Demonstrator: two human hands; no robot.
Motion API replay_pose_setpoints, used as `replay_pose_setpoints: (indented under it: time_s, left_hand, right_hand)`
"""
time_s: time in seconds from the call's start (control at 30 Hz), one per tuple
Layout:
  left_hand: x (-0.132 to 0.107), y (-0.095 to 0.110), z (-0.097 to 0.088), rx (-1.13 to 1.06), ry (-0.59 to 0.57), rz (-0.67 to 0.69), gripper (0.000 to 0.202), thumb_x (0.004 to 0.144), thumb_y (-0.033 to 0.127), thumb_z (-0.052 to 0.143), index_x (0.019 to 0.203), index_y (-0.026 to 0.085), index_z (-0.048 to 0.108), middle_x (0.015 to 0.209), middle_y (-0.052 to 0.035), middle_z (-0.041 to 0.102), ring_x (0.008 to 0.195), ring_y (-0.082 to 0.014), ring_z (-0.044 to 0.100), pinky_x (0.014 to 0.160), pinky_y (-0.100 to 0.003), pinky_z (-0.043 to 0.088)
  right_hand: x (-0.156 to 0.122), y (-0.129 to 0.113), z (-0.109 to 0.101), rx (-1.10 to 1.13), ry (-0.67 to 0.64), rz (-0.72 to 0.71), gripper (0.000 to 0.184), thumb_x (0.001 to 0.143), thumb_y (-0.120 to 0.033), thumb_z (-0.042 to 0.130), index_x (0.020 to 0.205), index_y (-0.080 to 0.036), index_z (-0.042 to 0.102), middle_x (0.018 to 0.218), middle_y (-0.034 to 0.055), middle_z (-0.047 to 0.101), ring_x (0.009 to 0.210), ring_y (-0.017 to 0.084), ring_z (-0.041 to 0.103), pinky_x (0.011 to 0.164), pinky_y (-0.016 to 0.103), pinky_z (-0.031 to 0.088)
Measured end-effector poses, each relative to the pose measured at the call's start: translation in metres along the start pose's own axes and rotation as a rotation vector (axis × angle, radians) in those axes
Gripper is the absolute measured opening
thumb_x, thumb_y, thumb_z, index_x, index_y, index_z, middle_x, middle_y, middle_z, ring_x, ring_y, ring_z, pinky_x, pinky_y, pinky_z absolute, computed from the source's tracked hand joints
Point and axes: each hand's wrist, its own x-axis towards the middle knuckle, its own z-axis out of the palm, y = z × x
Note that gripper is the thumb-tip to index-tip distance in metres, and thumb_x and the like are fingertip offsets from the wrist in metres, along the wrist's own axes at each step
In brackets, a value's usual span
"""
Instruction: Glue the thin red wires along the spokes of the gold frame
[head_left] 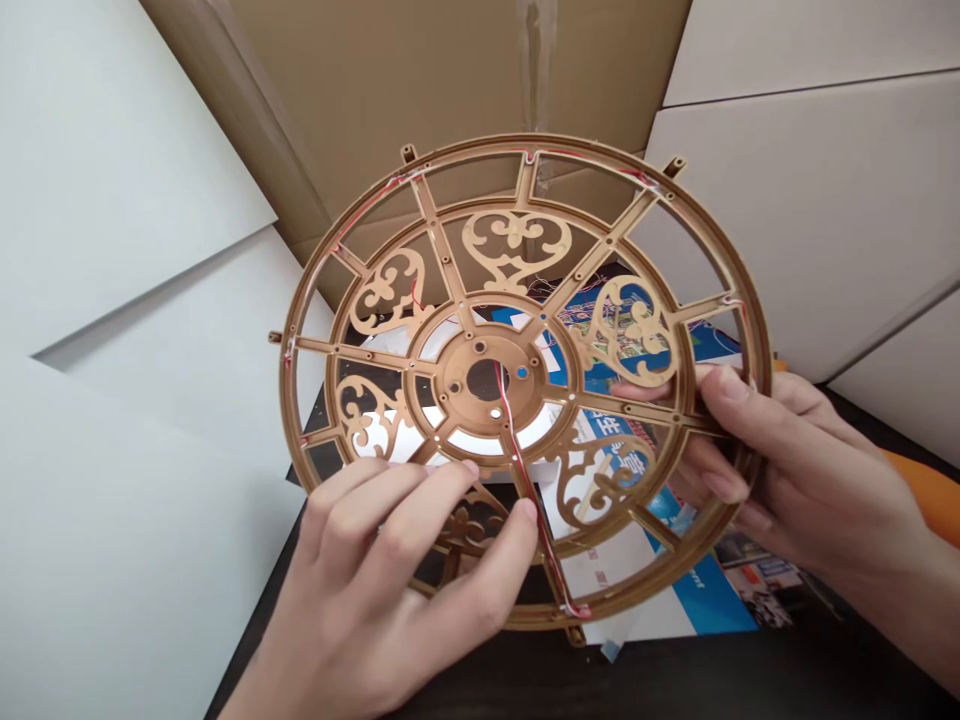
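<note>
A round gold-brown openwork wheel frame (pixel 611 240), with spokes, scroll ornaments and a holed hub, is held up tilted before me. Red and white wires (pixel 534 490) run from its central hole down a spoke and along the outer rim channel. My right hand (pixel 795 455) grips the rim at the right, thumb in front and fingers behind. Across the lower left of the frame lies my left hand (pixel 390 570), its thumb and forefinger apart. The thumb tip is by the wired spoke, the forefinger tip near the hub. This hand covers part of the lower rim.
Behind the frame, blue and white printed sheets (pixel 712 590) lie on a dark table (pixel 675 680). A cardboard panel (pixel 420 70) stands at the back, white panels (pixel 810 190) at both sides. Something orange (pixel 919 490) shows behind my right wrist.
</note>
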Motion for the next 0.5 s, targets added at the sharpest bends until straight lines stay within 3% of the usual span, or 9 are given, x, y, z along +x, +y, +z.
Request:
replay_pose_setpoints:
  time_s: [0.33, 0.5]
  left_hand:
    - [0.0003, 0.0006, -0.0031, -0.005, -0.035, 0.007, 0.032, 0.091, 0.005, 0.064, 0.115, 0.025, 0.070, 0.121, -0.0105, 0.057, 0.109, -0.0266, 0.053, 0.099, -0.046, 0.041]
    - [-0.0001, 0.0002, -0.0047, -0.015, -0.056, 0.002, 0.035, 0.089, 0.004, 0.066, 0.116, 0.027, 0.070, 0.121, -0.0096, 0.057, 0.109, -0.0263, 0.053, 0.101, -0.046, 0.039]
  right_hand:
    - [-0.0009, -0.0013, 0.0022, 0.012, -0.039, 0.001, 0.032, 0.092, -0.062, 0.066, 0.099, -0.037, 0.083, 0.042, -0.0041, 0.037, 0.030, 0.008, 0.022, 0.027, 0.025, 0.012]
    - [0.0000, -0.0022, 0.0034, 0.004, 0.020, 0.008, 0.032, 0.091, -0.059, 0.069, 0.085, -0.031, 0.082, 0.042, -0.0034, 0.039, 0.031, 0.008, 0.027, 0.029, 0.022, 0.017]
